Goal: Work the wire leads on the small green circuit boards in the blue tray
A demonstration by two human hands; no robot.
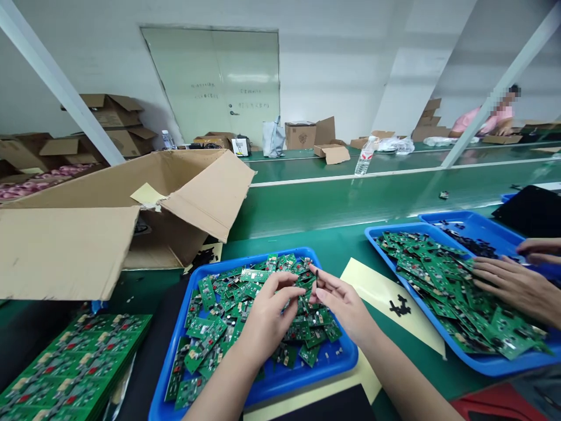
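My left hand is over a blue tray heaped with small green circuit boards. Its thumb and forefinger are pinched together; whatever lies between them is too small to make out. Close beside it, my right hand grips a small black plastic piece between thumb and fingertips, above the tray's right side. More small black pieces lie on a cream paper sheet to the right of the tray.
A large open cardboard box stands behind left, with stacked board panels at the front left. On the right, a co-worker's hands reach over another blue tray of circuit boards. A water bottle stands on the shelf ahead.
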